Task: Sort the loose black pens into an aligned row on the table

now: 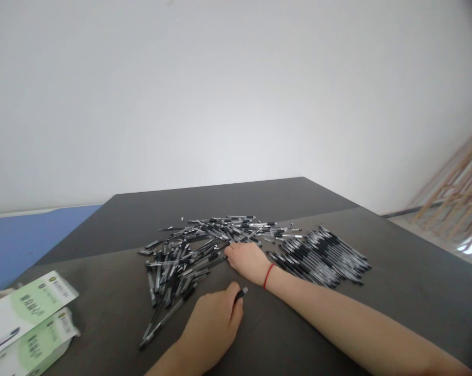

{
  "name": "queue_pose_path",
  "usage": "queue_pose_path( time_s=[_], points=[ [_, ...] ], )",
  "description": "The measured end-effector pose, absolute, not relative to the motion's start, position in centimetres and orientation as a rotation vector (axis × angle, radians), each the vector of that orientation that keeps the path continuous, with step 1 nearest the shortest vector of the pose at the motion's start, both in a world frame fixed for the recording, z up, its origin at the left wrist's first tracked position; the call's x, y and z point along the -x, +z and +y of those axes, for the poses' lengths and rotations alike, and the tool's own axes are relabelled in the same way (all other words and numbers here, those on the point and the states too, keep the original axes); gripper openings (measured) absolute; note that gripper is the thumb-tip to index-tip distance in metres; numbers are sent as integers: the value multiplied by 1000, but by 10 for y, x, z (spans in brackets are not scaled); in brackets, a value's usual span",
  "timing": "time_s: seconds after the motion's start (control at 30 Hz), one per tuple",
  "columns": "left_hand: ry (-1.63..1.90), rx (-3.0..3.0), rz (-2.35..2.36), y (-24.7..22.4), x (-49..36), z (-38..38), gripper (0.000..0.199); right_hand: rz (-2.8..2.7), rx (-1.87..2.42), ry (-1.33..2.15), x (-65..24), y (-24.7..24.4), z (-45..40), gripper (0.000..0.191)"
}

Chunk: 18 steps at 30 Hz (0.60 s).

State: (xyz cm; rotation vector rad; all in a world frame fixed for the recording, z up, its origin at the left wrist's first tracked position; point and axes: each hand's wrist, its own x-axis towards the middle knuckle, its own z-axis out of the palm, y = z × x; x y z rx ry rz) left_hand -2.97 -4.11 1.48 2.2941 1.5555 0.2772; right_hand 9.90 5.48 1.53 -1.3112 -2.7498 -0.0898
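Note:
My left hand (214, 326) is low in the middle, its fingers closed round a pen; only the black end of that pen (241, 294) sticks out past the thumb. Farther up, my right hand (247, 261), with a red string at the wrist, reaches to the near edge of a loose heap of pens (177, 261). Its fingers are curled down among them, and what they pinch is hidden. Clear barrels and black grips show on the jumbled pens. To the right of the right hand, many pens (322, 258) lie side by side in a slanted row.
Green and white printed pen boxes (36, 308) lie at the left front of the dark table (408, 277). Small loose bits lie round the heap's far side. Behind the table stands a white wall (220, 104); a wooden rack (463, 183) is off to the right.

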Motion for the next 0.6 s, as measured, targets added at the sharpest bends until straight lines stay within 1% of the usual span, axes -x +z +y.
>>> queue_pose_path(
  time_s=[0.07,0.2,0.47,0.6],
  points=[
    [160,-2418,1571,17,28,-44,19,-2767,1305,-124,-98,16,54,18],
    [111,-2552,1555,17,30,-41,21,-2787,1319,-174,-105,17,50,17],
    [154,-2566,1618,16,39,-33,19,-2745,1482,-234,-142,27,28,13],
    [268,-2489,1696,15,42,-29,15,-2713,1584,-228,-170,30,11,11]
  ],
)
